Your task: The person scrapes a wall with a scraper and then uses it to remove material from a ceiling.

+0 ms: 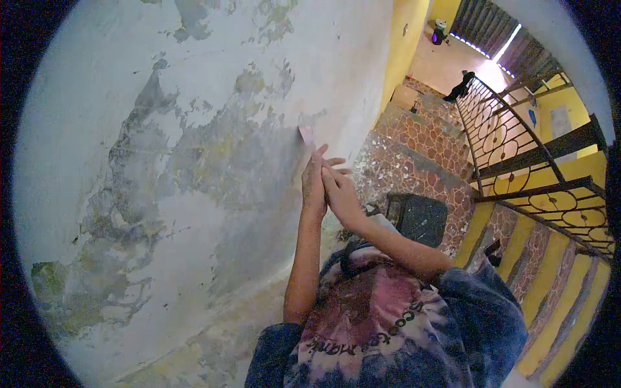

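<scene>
A small scraper (pixel 306 136) with a pale pinkish, wedge-shaped blade meets the patchy wall (pixel 181 226) in front of me. Its handle is hidden between my hands. My left hand (pixel 314 187) is closed around it from the left, the forearm rising almost straight up. From the right, my right hand (pixel 341 196) presses against the left one, closed on the same tool. A few fingertips stick out to the right above the hands. Grey and yellowish areas show where the white coat is gone from the wall.
Brown stone-patterned steps (pixel 420 136) run along the right, strewn with white flakes. A dark, speckled stool-like object (pixel 420 220) stands close to my right arm. Beyond is a black metal railing (pixel 511 129) with a dark cloth (pixel 460 87) on its far end. More steps lie lower right.
</scene>
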A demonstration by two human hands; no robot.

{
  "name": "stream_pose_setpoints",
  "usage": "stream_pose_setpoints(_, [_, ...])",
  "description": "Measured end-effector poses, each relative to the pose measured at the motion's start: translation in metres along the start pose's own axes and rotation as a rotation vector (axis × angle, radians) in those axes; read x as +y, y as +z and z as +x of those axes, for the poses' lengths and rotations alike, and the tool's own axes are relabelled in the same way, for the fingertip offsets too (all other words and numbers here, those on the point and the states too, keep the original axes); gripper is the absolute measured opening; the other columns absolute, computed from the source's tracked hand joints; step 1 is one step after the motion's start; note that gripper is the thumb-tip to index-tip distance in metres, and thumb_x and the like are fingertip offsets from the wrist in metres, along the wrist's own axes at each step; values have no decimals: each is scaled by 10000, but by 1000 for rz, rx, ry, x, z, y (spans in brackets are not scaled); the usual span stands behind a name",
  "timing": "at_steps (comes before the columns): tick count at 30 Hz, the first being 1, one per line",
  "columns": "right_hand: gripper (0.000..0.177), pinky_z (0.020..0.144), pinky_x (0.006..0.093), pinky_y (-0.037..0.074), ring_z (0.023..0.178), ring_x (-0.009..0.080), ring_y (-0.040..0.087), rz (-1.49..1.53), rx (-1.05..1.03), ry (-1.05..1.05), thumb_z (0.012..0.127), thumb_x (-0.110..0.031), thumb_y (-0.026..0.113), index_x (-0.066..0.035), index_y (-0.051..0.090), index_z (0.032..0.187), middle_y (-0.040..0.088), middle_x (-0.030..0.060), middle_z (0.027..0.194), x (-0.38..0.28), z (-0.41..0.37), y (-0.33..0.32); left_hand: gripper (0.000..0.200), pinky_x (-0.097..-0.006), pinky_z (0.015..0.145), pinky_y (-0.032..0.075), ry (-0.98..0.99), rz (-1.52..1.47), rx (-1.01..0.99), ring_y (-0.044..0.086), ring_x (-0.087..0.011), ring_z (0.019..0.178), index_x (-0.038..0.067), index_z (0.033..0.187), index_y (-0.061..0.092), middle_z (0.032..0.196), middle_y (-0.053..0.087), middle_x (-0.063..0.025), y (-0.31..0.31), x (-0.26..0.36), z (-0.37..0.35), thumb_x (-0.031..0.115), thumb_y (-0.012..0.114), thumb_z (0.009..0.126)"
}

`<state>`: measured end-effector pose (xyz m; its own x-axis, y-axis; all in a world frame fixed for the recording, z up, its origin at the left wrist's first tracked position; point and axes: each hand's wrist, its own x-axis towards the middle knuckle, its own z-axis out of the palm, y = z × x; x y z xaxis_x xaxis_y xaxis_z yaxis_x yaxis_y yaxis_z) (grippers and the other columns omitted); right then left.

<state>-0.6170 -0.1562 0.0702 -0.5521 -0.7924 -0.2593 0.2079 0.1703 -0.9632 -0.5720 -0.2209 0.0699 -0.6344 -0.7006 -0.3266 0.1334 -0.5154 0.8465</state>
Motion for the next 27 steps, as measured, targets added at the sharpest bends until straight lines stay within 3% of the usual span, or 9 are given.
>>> stream_pose_setpoints(3, [385, 902, 328, 419, 987, 292, 579, -107, 93, -381, 960, -250, 383, 4, 542, 1202, 600, 196, 1124, 15, 27, -8, 503, -330, 748, 468, 278, 369, 28, 577, -211, 778, 21, 1256, 444, 950, 581, -145, -11, -20, 31, 415, 390, 947])
stream_pose_setpoints(7, [349, 868, 328, 432, 964, 257, 585, -17, 130, -275, 953, -227, 412, 27, 580, 1122, 617, 193, 1071, 13, 29, -12, 429, -306, 671, 439, 225, 352, 97, 531, -163, 714, -30, 1123, 538, 787, 552, -93, 0, -18, 41, 337, 388, 959])
stream_pose_setpoints(9, [333, 738, 326, 467, 799, 201, 590, 64, 80, -78, 952, -231, 427, 35, 590, 1066, 640, 160, 907, -2, 20, -19, 371, -340, 642, 434, 404, 566, 239, 535, -178, 666, -38, 1001, 579, 753, 572, -103, 7, -19, 33, 278, 394, 942])
stream_pose_setpoints(13, [353, 615, 325, 462, 656, 156, 544, -13, -57, 68, 953, -265, 435, 44, 578, 1046, 619, 111, 762, 10, 31, -29, 352, -360, 640, 433, 279, 565, 125, 544, -201, 639, -43, 896, 598, 728, 597, -121, 1, -14, 45, 237, 386, 920])
stream_pose_setpoints(15, [367, 546, 309, 447, 575, 134, 499, 16, 43, 19, 948, -290, 448, 37, 591, 1031, 583, 80, 659, 3, 18, -25, 358, -362, 635, 441, 305, 909, 129, 559, -219, 625, -52, 842, 604, 717, 619, -147, 6, -7, 39, 220, 379, 903])
stream_pose_setpoints(19, [379, 545, 290, 445, 590, 117, 514, 22, -134, -28, 941, -313, 466, 34, 604, 1006, 587, 83, 660, 54, 26, -48, 392, -355, 631, 444, 115, 720, 232, 571, -224, 641, -56, 901, 618, 706, 613, -149, -18, -49, 25, 264, 392, 918])
stream_pose_setpoints(22, [375, 540, 258, 412, 571, 82, 475, -116, -362, -96, 943, -284, 473, 9, 579, 1153, 559, 23, 669, 64, 41, -94, 423, -335, 737, 494, -136, 329, 201, 628, -186, 767, 74, 1138, 613, 829, 649, -111, 0, -54, 2, 401, 452, 924])
stream_pose_setpoints(25, [362, 543, 266, 432, 557, 96, 491, -356, -566, 186, 929, -279, 499, 32, 600, 1086, 553, 22, 664, 26, 50, -133, 415, -347, 806, 498, -253, 125, 190, 632, -176, 814, 115, 1174, 600, 894, 655, -104, 5, -72, 1, 411, 461, 917])
stream_pose_setpoints(27, [389, 662, 275, 477, 669, 141, 562, -218, -813, 349, 911, -335, 514, -5, 598, 1100, 615, 100, 874, 25, 59, -147, 438, -332, 810, 493, -225, 111, 192, 625, -152, 807, 106, 1210, 572, 859, 650, -95, 16, -75, 5, 409, 449, 919])
